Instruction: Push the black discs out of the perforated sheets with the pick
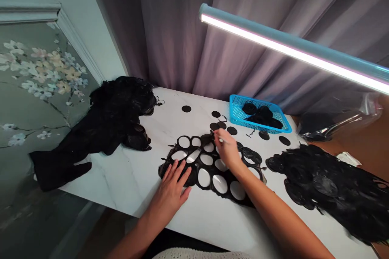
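Observation:
A thin black sheet with several large round cut-outs [197,164] lies on the white marbled table [146,178], and white shows through its holes. My left hand [175,182] rests flat on the sheet's left part, fingers spread. At the sheet's far edge my right hand [226,147] is closed in a pinch beside a dark round piece [207,139]. Something small and pale shows at its fingers, too small to name. My right forearm hides part of the sheet's right side. Loose black discs [232,130] lie just beyond the right hand.
A blue basket [235,121] with black bundles stands at the back right. Heaps of black material lie at the left [103,125] and right [325,186]. A lit tube lamp [288,46] hangs above, before grey curtains [176,28]. A clear plastic bag [343,115] sits far right.

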A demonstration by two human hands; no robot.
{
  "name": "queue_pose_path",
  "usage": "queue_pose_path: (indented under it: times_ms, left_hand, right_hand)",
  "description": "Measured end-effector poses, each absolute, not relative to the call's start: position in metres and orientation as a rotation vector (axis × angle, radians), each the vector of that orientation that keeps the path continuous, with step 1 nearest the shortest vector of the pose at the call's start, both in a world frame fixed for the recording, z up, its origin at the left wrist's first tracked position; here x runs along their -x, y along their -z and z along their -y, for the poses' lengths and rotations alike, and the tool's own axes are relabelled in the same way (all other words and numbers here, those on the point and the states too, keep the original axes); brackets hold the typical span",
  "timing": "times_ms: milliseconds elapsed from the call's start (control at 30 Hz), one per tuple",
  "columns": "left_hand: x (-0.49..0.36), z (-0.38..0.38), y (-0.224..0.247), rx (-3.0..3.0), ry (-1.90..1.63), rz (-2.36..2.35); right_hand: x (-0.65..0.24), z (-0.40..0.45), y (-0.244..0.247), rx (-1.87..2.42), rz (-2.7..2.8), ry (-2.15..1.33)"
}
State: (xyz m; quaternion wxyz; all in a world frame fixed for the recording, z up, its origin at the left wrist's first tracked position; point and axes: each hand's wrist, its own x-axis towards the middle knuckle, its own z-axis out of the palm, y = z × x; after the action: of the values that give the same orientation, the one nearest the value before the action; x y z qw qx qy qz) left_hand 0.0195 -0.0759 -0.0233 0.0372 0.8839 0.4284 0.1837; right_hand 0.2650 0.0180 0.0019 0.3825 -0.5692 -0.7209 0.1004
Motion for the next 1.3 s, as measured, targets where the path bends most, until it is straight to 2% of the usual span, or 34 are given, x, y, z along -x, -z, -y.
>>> queue_pose_path:
  times_ms: [100,200,400,700,1133,1300]
  left_hand:
    - [-0.018,0.078,0.020,-2.692,-0.584,-1.316]
    - [-0.014,0.087,0.013,-2.703,-0.612,-1.289]
    - [-0.001,0.113,0.008,-2.757,-0.568,-1.263]
    - [0.001,0.119,0.010,-2.739,-0.515,-1.297]
    - [0.001,0.121,0.012,-2.731,-0.516,-1.310]
    - [0.001,0.120,0.012,-2.735,-0.533,-1.303]
  right_hand:
    - [-0.292,-0.027,-0.020,1.497,1.656,-0.210]
    - [-0.286,-0.010,-0.030,1.452,1.728,-0.394]
    - [-0.226,0.046,-0.012,1.137,2.150,-0.764]
    - [-0.220,0.058,-0.005,1.010,2.108,-1.052]
    - [-0.217,0.060,0.001,0.998,2.136,-1.010]
    - [-0.204,0.078,0.011,1.049,2.289,-0.711]
